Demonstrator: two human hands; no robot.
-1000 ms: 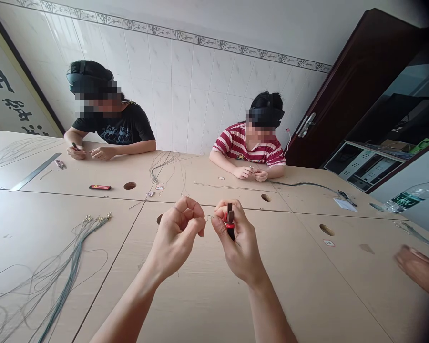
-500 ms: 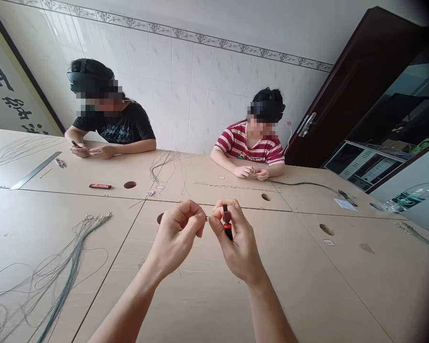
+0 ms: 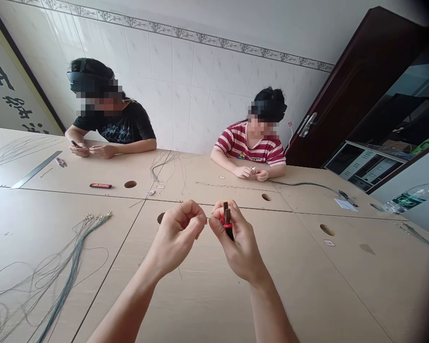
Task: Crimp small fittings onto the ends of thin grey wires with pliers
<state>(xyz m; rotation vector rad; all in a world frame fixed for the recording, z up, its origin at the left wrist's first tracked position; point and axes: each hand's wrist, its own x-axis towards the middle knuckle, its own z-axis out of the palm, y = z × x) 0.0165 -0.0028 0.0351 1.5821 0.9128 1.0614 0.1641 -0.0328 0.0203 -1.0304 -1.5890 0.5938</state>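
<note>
Cord (image 3: 208, 219) is running between the left hand (image 3: 180, 232) and right hand (image 3: 239, 243), both pinching it closely. The right hand is also holding pliers (image 3: 228, 225).

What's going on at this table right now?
The person wearing the camera holds both hands above the table. The left hand pinches a thin cord, which shows between both hands' fingertips. The right hand grips small pliers. A bundle of cords lies to the left. Across the table sit two co-workers, one in a black shirt, one in a striped shirt.
</note>
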